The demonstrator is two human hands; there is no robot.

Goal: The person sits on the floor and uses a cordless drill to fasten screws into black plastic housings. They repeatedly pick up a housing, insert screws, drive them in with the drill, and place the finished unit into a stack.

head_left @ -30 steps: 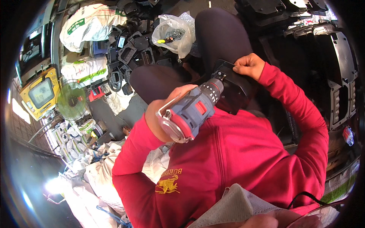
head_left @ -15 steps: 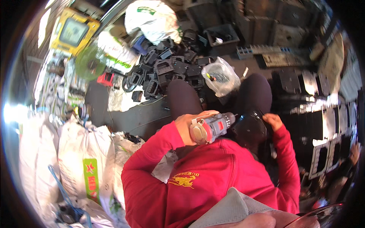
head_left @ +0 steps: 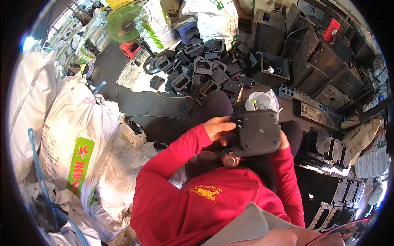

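Both my hands hold a black plastic housing [head_left: 258, 132] above my lap, its broad flat face with small round holes turned up. My left hand [head_left: 219, 129] grips its left edge, fingers bent round it. At the opposite edge is my right hand [head_left: 284, 140], its fingers partly hidden behind the housing. Below the housing, a power drill [head_left: 231, 160] lies in my lap against my red sweatshirt; only its round red-rimmed end shows plainly. Just beyond my knees stands a clear plastic bag [head_left: 264, 99] with small dark metal pieces in it.
A heap of black housings [head_left: 203, 65] lies on the floor ahead, beside a dark bin [head_left: 275, 67]. Rows of similar housings [head_left: 328, 192] stand at my right. Large white sacks [head_left: 78, 143] crowd my left. A green fan [head_left: 127, 23] stands at far left.
My left hand has let go of the drill, now in my lap, and grips the housing. The housing has come up from by my right thigh. My view has shifted to the right.
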